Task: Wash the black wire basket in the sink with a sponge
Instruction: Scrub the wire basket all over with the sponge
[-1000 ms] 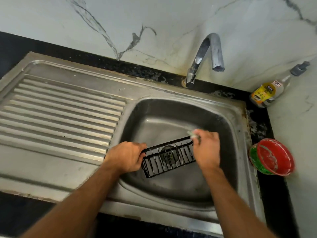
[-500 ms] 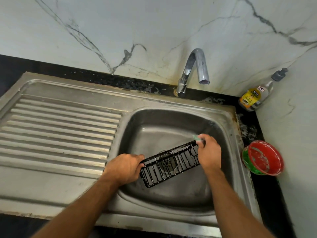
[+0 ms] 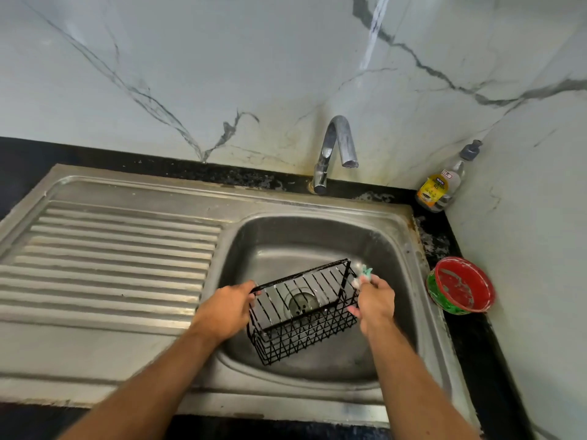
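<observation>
the left hand (image 3: 227, 308) grips the left end of the black wire basket (image 3: 305, 312), held tilted over the sink (image 3: 397, 249) bowl. the right hand (image 3: 376, 303) pinches a soapy green sponge (image 3: 363, 274) against the basket's right rim. the tap (image 3: 335, 150) stands behind.

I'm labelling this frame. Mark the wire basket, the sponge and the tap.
wire basket (image 3: 313, 336): head view, on its near side grid.
sponge (image 3: 363, 272): head view, on the soapy green bit above the right hand's fingers.
tap (image 3: 330, 144): head view, on the curved spout.
</observation>
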`<state>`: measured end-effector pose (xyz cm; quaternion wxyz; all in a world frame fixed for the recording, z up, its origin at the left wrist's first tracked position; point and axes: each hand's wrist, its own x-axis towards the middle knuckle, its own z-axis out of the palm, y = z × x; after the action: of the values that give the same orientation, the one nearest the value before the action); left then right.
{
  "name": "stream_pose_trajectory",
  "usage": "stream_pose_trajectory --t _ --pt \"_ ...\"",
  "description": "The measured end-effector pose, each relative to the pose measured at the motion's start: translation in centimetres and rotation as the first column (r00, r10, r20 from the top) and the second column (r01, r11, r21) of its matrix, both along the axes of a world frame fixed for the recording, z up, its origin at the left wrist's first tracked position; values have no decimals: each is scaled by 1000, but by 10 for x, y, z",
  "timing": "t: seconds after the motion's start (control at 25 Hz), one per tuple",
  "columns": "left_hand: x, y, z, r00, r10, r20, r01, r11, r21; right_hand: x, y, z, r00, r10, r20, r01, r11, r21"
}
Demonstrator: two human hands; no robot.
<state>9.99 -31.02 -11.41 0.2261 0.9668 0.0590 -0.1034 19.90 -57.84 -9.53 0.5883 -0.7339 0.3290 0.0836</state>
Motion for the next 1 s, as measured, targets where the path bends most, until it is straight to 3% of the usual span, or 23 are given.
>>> stream_pose_trajectory --t 0.12,0.24,0.4,0.52,0.64,0.68,0.8,1.0 --pt "8 4 -6 992 95 89 -79 982 -171 8 -7 14 993 100 66 -89 984 -152" --pt "11 -2 -5 964 208 163 -144 931 -335 11 -8 23 994 79 80 -68 989 -130" --pt "0 -8 -5 913 402 72 -252 692 -676 0 3 18 994 87 61 -81 991 -103" --pt "-1 -7 -3 929 366 60 -222 679 -700 -4 7 14 995 87 58 -79 989 -128" --pt "-7 -4 4 957 289 -21 -201 610 -767 -4 9 12 993 109 46 -98 977 -189" --pt "-13 -3 5 975 221 -32 -165 615 -771 -4 9 12 992 120 42 -109 972 -206" --pt "-29 -3 7 991 53 -121 -119 764 -634 -2 9 12 988 152 20 -142 954 -263" --pt "-12 -12 0 968 126 -215 -217 849 -482 -7 20 25 968 242 69 -202 911 -360"
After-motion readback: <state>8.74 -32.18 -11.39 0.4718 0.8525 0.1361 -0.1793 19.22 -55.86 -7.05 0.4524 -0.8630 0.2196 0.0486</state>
